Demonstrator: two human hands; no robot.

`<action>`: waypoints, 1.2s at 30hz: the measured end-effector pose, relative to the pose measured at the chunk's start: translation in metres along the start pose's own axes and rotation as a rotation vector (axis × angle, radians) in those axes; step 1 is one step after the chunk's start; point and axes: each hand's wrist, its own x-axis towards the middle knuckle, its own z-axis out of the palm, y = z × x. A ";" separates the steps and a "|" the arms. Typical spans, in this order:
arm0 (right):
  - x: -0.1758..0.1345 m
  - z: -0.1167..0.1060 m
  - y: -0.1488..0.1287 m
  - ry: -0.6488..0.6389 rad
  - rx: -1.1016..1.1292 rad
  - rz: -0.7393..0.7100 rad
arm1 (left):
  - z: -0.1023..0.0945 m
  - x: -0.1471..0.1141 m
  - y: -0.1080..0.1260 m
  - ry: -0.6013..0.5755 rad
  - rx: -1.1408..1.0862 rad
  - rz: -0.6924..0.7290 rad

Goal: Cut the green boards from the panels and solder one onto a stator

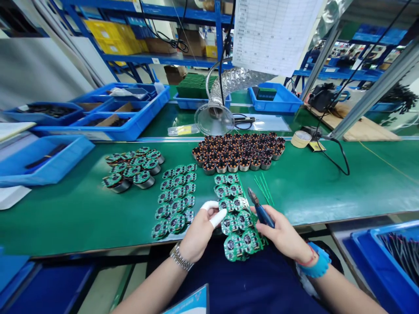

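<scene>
Head camera looks down on my two hands at the near edge of the green bench (327, 192). My left hand (199, 233), with white finger cots on thumb and forefinger, is closed in a pinch on the left edge of a green panel of round circuit boards (236, 218), which hangs partly over the bench lip toward my lap. My right hand (283, 235) is wrapped shut around blue-handled cutters (260, 209), their tip resting at the panel's right edge. Just left lies a second panel (176, 200), nearly touching my left fingers. Beyond the panel sit rows of copper-wound stators (238, 152), and loose green strips (263, 189) lie beside the cutter tip. Open bench runs right of my right hand; a cluster of assembled units (132, 170) sits further left.
</scene>
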 end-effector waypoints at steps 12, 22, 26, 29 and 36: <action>0.000 -0.017 -0.005 0.089 0.152 -0.030 | 0.005 -0.007 0.006 -0.058 -0.228 0.109; 0.000 -0.019 -0.011 0.052 0.018 -0.098 | -0.001 -0.013 0.001 -0.056 -0.004 0.033; 0.001 -0.019 -0.009 0.039 -0.005 -0.127 | -0.002 -0.013 -0.001 -0.054 0.015 0.029; -0.001 -0.019 -0.009 0.054 -0.021 -0.137 | -0.001 -0.013 0.001 -0.015 -0.061 0.033; -0.002 -0.020 -0.007 -0.127 0.159 -0.198 | 0.003 -0.008 0.008 -0.009 -0.390 -0.184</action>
